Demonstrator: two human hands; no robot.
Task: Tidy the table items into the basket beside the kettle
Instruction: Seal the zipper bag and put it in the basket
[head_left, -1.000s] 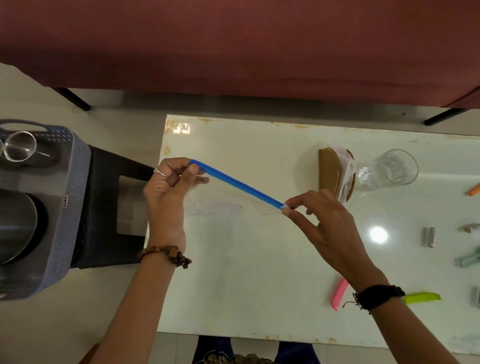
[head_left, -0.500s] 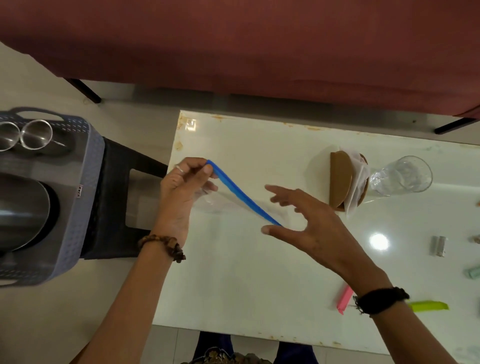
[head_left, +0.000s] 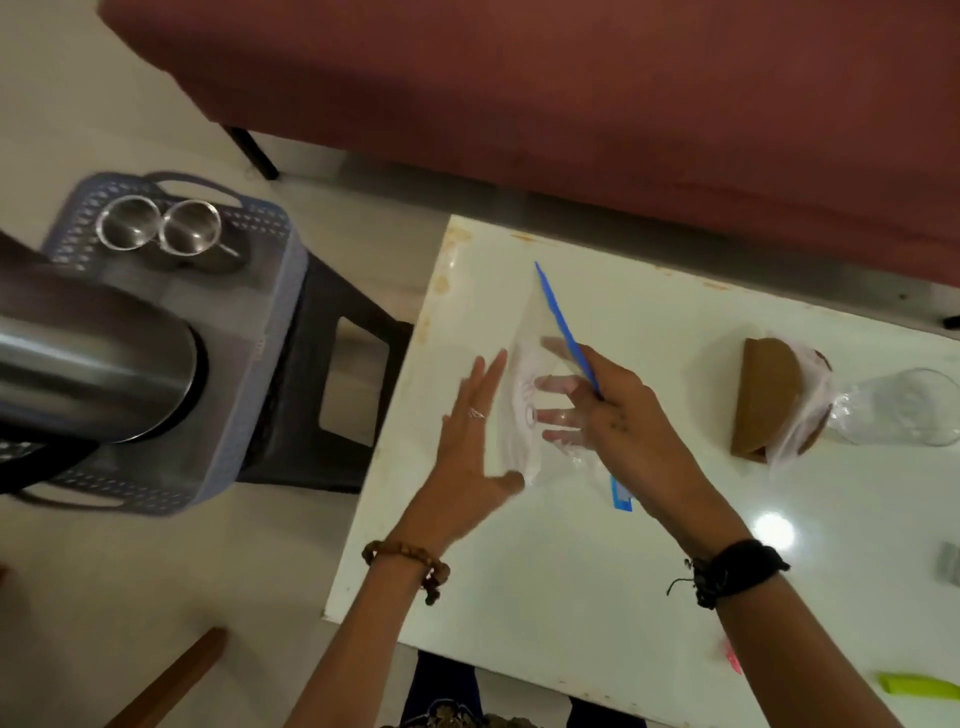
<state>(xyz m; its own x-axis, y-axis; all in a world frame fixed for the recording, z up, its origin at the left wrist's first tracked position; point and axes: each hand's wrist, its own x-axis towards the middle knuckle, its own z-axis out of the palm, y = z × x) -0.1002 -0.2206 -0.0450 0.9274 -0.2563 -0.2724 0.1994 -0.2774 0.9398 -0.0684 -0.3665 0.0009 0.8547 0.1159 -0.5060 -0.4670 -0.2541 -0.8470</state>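
A maroon sofa (head_left: 571, 93) fills the top of the frame. Below it, a glossy white surface (head_left: 597, 561) spans the centre and right. At left, a lilac basket (head_left: 260, 374) sits on a dark stool (head_left: 332, 322), holding a steel kettle (head_left: 88, 364) and two steel cups (head_left: 158, 228). At centre, a clear zip bag with a blue seal strip (head_left: 524, 410) stands over the surface. The right hand (head_left: 623, 415) reaches inside it, fingers (head_left: 558, 415) spread and straight within the plastic. The left hand (head_left: 467, 441) lies flat against the bag's outer side, fingers straight, released. At right lie a brown cardboard piece in plastic (head_left: 769, 400) and an overturned clear glass (head_left: 904, 405).
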